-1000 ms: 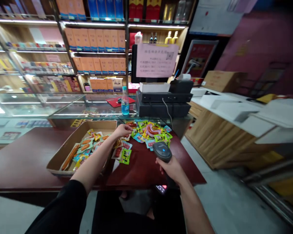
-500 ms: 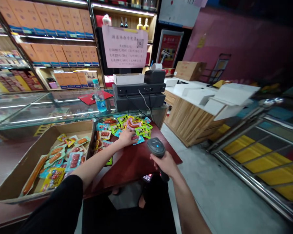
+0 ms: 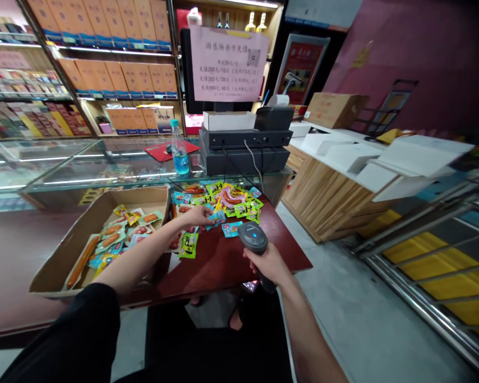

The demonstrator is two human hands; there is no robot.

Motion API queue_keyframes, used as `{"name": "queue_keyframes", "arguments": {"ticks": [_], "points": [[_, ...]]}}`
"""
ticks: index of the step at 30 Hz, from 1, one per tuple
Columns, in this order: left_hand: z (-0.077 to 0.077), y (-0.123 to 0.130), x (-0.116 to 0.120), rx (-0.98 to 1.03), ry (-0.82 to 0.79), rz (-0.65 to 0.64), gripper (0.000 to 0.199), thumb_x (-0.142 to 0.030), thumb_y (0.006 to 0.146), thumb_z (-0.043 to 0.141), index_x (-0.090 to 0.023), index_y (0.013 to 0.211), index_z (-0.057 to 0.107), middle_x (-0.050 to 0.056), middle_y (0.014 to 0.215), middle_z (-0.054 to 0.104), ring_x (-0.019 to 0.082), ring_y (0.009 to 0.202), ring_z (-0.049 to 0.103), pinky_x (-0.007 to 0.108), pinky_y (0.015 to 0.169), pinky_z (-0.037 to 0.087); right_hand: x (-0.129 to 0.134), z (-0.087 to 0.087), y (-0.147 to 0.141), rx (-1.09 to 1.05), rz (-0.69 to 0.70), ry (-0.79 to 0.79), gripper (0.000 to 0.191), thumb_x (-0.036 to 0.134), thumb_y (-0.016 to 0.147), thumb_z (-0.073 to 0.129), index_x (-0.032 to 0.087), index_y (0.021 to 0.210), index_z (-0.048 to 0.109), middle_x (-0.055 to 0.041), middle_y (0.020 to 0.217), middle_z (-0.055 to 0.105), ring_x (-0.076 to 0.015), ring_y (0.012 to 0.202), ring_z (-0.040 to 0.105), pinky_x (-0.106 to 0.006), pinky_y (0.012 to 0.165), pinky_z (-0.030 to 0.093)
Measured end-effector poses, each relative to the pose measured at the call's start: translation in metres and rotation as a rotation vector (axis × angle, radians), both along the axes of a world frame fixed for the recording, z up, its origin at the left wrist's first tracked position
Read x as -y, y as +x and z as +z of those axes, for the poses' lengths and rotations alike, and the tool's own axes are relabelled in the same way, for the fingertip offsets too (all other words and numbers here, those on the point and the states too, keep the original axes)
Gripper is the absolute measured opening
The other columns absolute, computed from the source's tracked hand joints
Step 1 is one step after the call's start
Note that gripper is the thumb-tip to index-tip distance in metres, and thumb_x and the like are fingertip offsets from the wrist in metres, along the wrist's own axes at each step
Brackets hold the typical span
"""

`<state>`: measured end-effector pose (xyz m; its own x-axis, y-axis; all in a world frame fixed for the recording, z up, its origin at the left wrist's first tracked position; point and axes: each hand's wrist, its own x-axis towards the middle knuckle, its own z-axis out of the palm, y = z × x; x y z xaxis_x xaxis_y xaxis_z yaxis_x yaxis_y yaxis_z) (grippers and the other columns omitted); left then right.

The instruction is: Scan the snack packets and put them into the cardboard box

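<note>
My right hand (image 3: 272, 261) is wrapped round the handle of a dark grey barcode scanner (image 3: 252, 237), which has a small blue light on its head. With the fingers of my left hand (image 3: 198, 216) I pinch the edge of a blue snack packet (image 3: 217, 218). Another blue packet (image 3: 232, 229) lies between that packet and the scanner. Behind my left hand is a pile of packaged sausages and snacks, with green packets (image 3: 245, 209) and a curved sausage in a pink pack (image 3: 231, 196). A green packet (image 3: 188, 245) lies below my left wrist.
An open cardboard box (image 3: 56, 266) of packaged sausages stands left on the dark red table (image 3: 219, 266). Behind are a bottle of blue drink (image 3: 179, 151), a cash register (image 3: 245, 159) and a glass counter (image 3: 72, 173). Metal railings (image 3: 407, 276) run at the right.
My left hand has drawn back left from the pile with a blue packet in its fingers. The right hand still holds the scanner. The view has shifted, moving the scene rightward.
</note>
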<state>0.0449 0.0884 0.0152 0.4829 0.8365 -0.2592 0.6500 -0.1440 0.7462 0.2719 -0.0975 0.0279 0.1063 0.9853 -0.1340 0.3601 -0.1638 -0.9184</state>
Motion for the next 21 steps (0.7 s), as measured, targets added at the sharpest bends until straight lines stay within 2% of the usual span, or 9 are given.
{"name": "queue_keyframes", "arguments": {"ticks": [3,5,11,16,21], "points": [[-0.006,-0.019,0.0,0.141,-0.209,0.11,0.046,-0.048,0.061,0.079,-0.019,0.094,0.067,-0.001,0.06,0.062,0.01,0.041,0.052,0.019,0.038,0.03,-0.005,-0.002,-0.012,0.0,0.044,-0.007,0.018,0.034,0.073,0.064,0.017,0.069,0.061,0.0027,0.043,0.056,-0.0119,0.036,0.053,-0.02,0.038,0.04],[-0.009,-0.025,0.002,0.182,-0.258,0.131,0.049,-0.053,0.059,0.08,-0.017,0.09,0.067,-0.002,0.052,0.057,0.009,0.036,0.047,0.019,0.036,0.026,-0.009,-0.003,-0.018,0.004,0.067,-0.003,0.018,0.034,0.074,0.064,0.017,0.069,0.061,0.0026,0.043,0.057,-0.0121,0.036,0.054,-0.02,0.038,0.041],[-0.004,-0.027,0.008,0.243,-0.298,0.114,0.056,-0.056,0.055,0.082,-0.015,0.091,0.07,-0.003,0.046,0.053,0.006,0.033,0.041,0.018,0.034,0.025,-0.017,-0.008,-0.031,-0.014,0.1,0.001,0.018,0.034,0.076,0.063,0.017,0.072,0.061,0.0024,0.046,0.058,-0.0119,0.036,0.054,-0.02,0.038,0.042],[-0.002,-0.026,0.009,0.266,-0.291,0.144,0.056,-0.049,0.052,0.085,-0.015,0.094,0.07,-0.003,0.05,0.056,0.007,0.037,0.047,0.017,0.034,0.026,-0.019,-0.012,-0.034,-0.007,0.123,0.015,0.019,0.035,0.077,0.063,0.017,0.071,0.06,0.0013,0.047,0.059,-0.012,0.037,0.055,-0.019,0.037,0.041],[0.0,-0.025,0.009,0.246,-0.279,0.175,0.056,-0.043,0.051,0.087,-0.014,0.095,0.068,-0.005,0.044,0.051,0.009,0.037,0.047,0.018,0.034,0.025,-0.02,-0.015,-0.034,0.01,0.12,0.026,0.019,0.035,0.077,0.063,0.017,0.072,0.06,-0.0001,0.049,0.061,-0.0123,0.037,0.055,-0.019,0.036,0.042]]}}
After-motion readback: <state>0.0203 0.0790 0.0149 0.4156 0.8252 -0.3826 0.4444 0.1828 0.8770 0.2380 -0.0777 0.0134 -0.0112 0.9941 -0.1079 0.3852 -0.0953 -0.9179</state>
